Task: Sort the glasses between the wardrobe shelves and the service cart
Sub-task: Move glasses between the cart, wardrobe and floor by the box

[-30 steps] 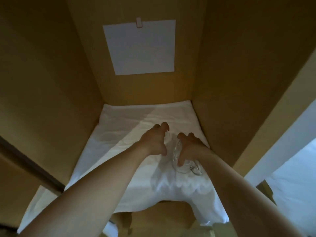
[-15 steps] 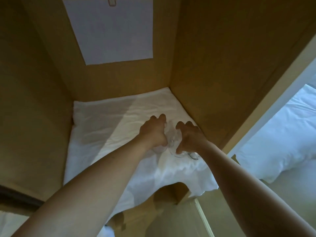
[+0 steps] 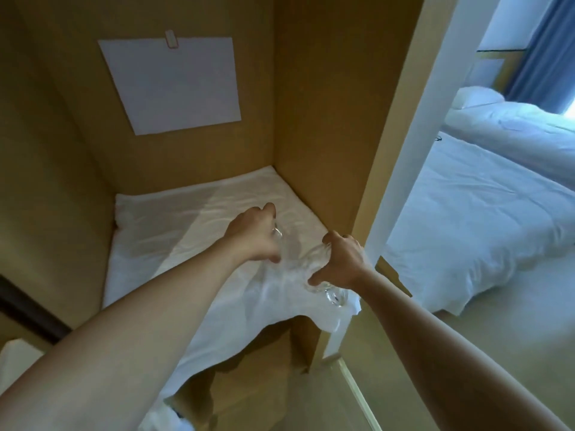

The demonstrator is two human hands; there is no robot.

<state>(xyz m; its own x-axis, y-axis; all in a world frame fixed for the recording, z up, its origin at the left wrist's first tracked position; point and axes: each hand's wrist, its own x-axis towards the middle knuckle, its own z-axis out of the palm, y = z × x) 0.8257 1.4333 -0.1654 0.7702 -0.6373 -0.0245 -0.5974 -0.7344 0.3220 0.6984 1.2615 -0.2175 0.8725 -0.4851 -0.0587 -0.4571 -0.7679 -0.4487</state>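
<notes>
Left hand (image 3: 253, 236) grasping glass (image 3: 278, 234); right hand (image 3: 340, 262) grasping second glass (image 3: 333, 293) over white cloth (image 3: 186, 237)

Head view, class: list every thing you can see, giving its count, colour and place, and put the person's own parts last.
Clear glasses: at least two, transparent, on the shelf cloth, one in each grip.
Cloth: one, white, over the wardrobe shelf, drooping off its front.
Paper sheet: one, white, clipped to the wardrobe's back wall.
Wardrobe: one, tan wood, around the shelf.
Bed: one, white bedding, right, beyond the wardrobe.
Curtain: blue, top right.
Left hand: grips a glass.
Right hand: grips a glass.
</notes>
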